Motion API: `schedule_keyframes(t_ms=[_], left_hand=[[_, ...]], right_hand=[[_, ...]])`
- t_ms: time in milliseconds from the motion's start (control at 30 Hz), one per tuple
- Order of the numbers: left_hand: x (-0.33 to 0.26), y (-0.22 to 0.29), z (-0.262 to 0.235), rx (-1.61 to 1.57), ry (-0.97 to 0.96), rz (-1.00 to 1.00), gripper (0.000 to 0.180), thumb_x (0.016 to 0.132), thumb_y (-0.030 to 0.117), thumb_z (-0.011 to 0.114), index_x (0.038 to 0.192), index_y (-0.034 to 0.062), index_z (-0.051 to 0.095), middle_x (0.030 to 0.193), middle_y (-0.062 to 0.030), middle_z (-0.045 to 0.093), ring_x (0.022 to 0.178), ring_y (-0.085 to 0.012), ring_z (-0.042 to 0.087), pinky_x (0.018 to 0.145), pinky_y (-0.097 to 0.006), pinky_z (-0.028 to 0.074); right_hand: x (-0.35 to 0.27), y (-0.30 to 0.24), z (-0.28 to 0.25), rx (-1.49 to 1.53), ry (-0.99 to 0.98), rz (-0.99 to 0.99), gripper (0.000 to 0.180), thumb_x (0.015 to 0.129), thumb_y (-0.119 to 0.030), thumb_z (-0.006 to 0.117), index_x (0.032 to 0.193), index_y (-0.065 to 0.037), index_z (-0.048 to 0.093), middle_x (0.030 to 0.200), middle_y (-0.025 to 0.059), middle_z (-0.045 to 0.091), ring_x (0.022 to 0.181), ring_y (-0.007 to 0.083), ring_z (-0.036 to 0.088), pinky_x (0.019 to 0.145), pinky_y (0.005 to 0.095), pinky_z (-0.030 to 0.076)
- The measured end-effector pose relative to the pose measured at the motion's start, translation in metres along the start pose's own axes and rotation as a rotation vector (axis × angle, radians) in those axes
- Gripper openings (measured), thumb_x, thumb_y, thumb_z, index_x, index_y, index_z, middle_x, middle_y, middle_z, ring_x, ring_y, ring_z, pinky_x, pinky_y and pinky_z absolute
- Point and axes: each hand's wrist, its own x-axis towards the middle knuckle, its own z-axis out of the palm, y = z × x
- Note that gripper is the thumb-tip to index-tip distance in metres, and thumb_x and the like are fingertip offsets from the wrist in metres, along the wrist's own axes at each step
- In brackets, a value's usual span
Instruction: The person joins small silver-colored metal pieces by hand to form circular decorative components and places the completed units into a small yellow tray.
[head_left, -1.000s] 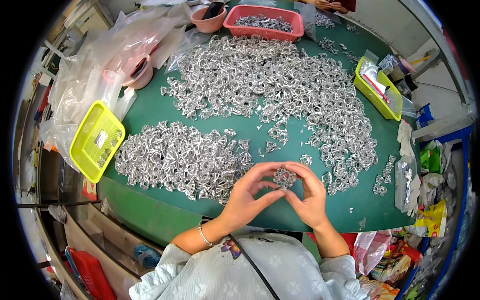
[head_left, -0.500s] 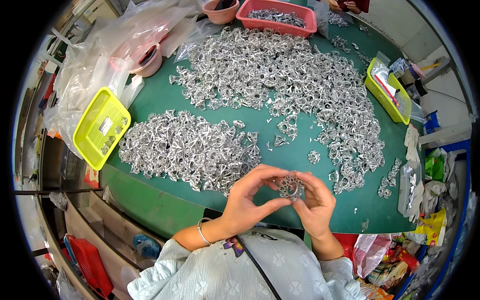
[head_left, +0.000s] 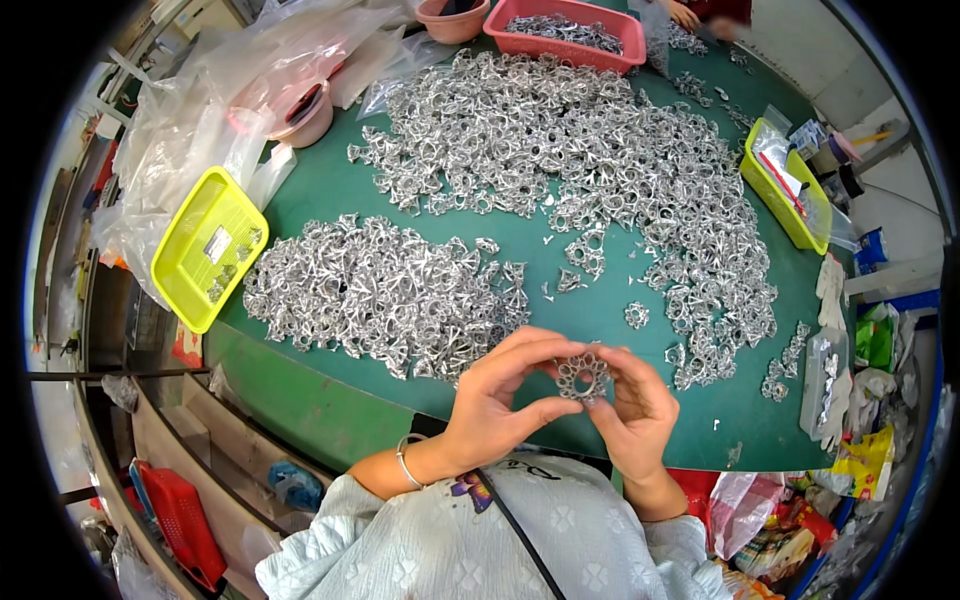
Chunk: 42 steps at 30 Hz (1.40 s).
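Between my two hands, near the table's front edge, is a silvery flower-shaped metal ring piece (head_left: 582, 378) with looped openwork round a central hole. My left hand (head_left: 512, 385) pinches its left side between thumb and fingers. On the opposite side, my right hand (head_left: 637, 405) grips it the same way, its thumb low and fingers over the top. A heap of similar metal pieces (head_left: 380, 295) lies just beyond my left hand. A larger heap (head_left: 560, 135) spreads across the far middle and down the right. One loose flower-shaped piece (head_left: 637, 315) rests on the green table (head_left: 590, 330).
A yellow-green basket (head_left: 180, 270) stands at the left, another (head_left: 785, 190) at the right. Toward the back are a pink tray (head_left: 565, 52) of metal pieces and pink bowls (head_left: 305, 120). Plastic sheets (head_left: 190, 120) cover the back left. Another person's hand (head_left: 682, 14) shows at the far edge.
The metal ring piece has turned so its round face shows more fully. Both my hands keep hold of it. The far person's hands have shifted.
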Motion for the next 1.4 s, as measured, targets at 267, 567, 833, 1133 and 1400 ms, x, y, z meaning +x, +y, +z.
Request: schedule_keyframes(t_ms=[267,567,833,1133,1400], left_hand=[[0.002,-0.001,0.001,-0.050,-0.004,0.018,0.046,0.073,-0.005,0.069,0.117,-0.0013,0.055,0.110,-0.0093,0.051,0.097,-0.0156,0.051,0.083,-0.028,0.043],[0.000,-0.002,-0.002,-0.108,0.005,0.028,0.048,0.071,-0.004,0.070,0.116,-0.0036,0.054,0.111,-0.0104,0.052,0.097,-0.0159,0.052,0.083,-0.028,0.044],[-0.001,-0.004,-0.003,-0.167,0.009,-0.025,0.049,0.070,-0.006,0.071,0.116,-0.0039,0.053,0.109,-0.0100,0.053,0.093,-0.0149,0.052,0.082,-0.028,0.044],[0.000,-0.004,-0.004,-0.130,0.022,-0.017,0.049,0.070,-0.006,0.071,0.115,-0.0030,0.054,0.109,-0.0099,0.053,0.092,-0.0150,0.052,0.083,-0.028,0.044],[0.000,-0.004,-0.003,0.040,0.096,0.111,0.047,0.070,-0.007,0.069,0.114,-0.0014,0.054,0.109,-0.0102,0.050,0.096,-0.0165,0.050,0.082,-0.028,0.043]], right_hand=[[0.005,-0.002,0.001,0.011,-0.007,-0.022,0.043,0.069,0.013,0.061,0.111,0.007,0.055,0.112,0.0185,0.057,0.098,0.0225,0.055,0.079,0.0306,0.044],[0.005,-0.004,0.002,0.061,-0.065,0.014,0.048,0.070,0.009,0.065,0.116,0.007,0.052,0.117,0.0184,0.052,0.102,0.0220,0.052,0.084,0.0305,0.042],[0.005,-0.004,0.002,0.147,-0.073,0.066,0.045,0.075,0.005,0.064,0.117,0.008,0.050,0.117,0.0173,0.049,0.102,0.0211,0.051,0.087,0.0312,0.041],[0.004,-0.003,0.002,0.184,-0.096,0.084,0.043,0.080,0.004,0.060,0.120,0.009,0.047,0.122,0.0184,0.045,0.109,0.0234,0.049,0.092,0.0329,0.040],[0.012,0.000,0.009,0.258,-0.134,0.062,0.041,0.083,0.007,0.051,0.124,0.008,0.045,0.126,0.0193,0.042,0.116,0.0259,0.045,0.096,0.0373,0.039]])
